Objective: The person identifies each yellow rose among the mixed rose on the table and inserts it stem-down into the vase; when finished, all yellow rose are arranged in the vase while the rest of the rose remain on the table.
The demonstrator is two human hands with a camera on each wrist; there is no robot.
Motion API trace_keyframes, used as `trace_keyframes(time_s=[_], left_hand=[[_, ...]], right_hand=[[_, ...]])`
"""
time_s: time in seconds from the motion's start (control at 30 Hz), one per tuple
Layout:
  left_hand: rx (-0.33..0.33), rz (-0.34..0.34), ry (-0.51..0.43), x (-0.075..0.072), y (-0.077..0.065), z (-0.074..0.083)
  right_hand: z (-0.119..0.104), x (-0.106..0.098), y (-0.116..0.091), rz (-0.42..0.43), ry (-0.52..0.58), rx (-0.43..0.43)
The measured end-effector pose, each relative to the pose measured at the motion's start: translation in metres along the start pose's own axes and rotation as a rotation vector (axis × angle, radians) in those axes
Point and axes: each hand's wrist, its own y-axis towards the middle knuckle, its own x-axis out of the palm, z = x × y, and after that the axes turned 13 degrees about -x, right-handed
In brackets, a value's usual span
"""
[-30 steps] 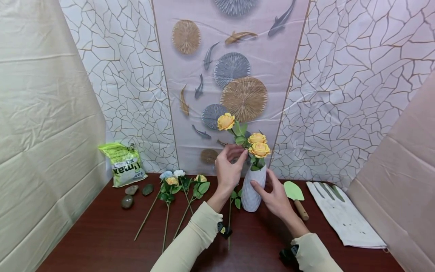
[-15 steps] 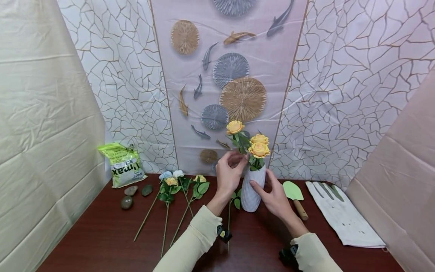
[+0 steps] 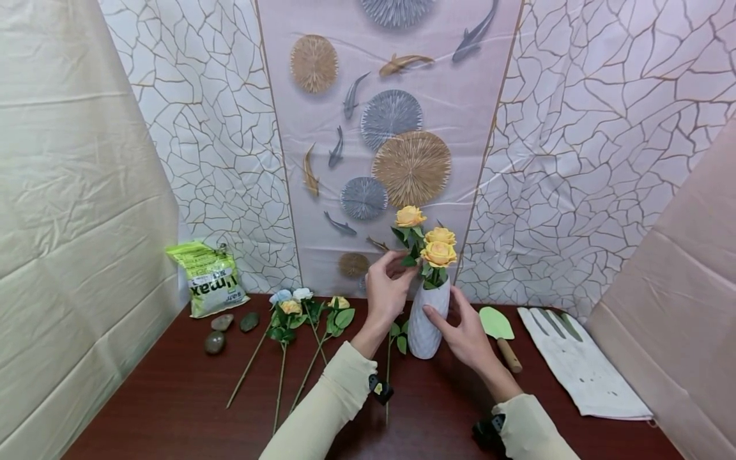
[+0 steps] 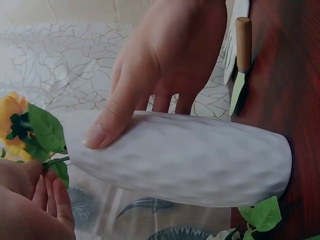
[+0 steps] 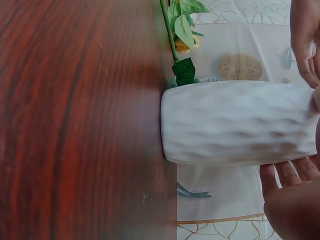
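Observation:
A white textured vase (image 3: pixel 427 326) stands upright on the dark red table, with two yellow roses (image 3: pixel 439 254) rising out of its mouth. My right hand (image 3: pixel 464 329) holds the vase from the right side, its thumb lying along the front near the top in the left wrist view. Just left of the mouth, my left hand (image 3: pixel 386 287) pinches the stem of another yellow rose (image 3: pixel 410 216), whose bloom stands above the fingers. The left wrist view shows its green stem (image 4: pixel 59 161) running to the vase's rim; the lower end is hidden there.
Several loose roses (image 3: pixel 291 308) in yellow, blue and white lie left of the vase, and another green stem (image 3: pixel 388 377) lies beside it. Further left are stones (image 3: pixel 215 342) and a green bag (image 3: pixel 215 281). A trowel (image 3: pixel 508 354) and white gloves (image 3: pixel 586 364) lie at right.
The held rose has moved right and slightly down, its bloom now closer to the two in the vase. The right hand and the vase have stayed in place.

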Motion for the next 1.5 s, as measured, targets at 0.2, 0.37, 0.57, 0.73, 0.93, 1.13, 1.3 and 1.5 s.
trace_keyframes(time_s=[0.2,0.37,0.57,0.73,0.93,1.13,1.3,1.5], left_hand=[[-0.031,-0.012,0.163,0.007,0.000,-0.003],[-0.062,-0.027,0.229,0.009,0.000,-0.003],[-0.085,-0.071,0.183,0.004,0.002,-0.006],[-0.126,-0.122,0.137,-0.002,0.003,-0.009],[-0.126,-0.149,0.141,-0.007,0.001,-0.013],[-0.137,-0.191,0.110,-0.015,-0.005,-0.017],[-0.097,-0.218,0.130,-0.034,-0.009,-0.019],[0.005,-0.158,0.248,-0.067,-0.013,-0.032]], right_hand=[[-0.001,0.000,0.000,0.000,0.018,0.002],[0.000,0.001,0.001,-0.011,0.020,0.012],[0.000,0.001,0.001,-0.010,0.022,0.011],[0.000,0.001,0.002,-0.010,0.020,0.013],[0.000,0.001,0.002,-0.005,0.010,0.017],[0.008,0.004,0.001,-0.007,0.022,0.020],[0.035,0.010,0.000,0.006,0.013,0.003],[0.042,0.008,-0.002,0.010,-0.011,-0.004]])
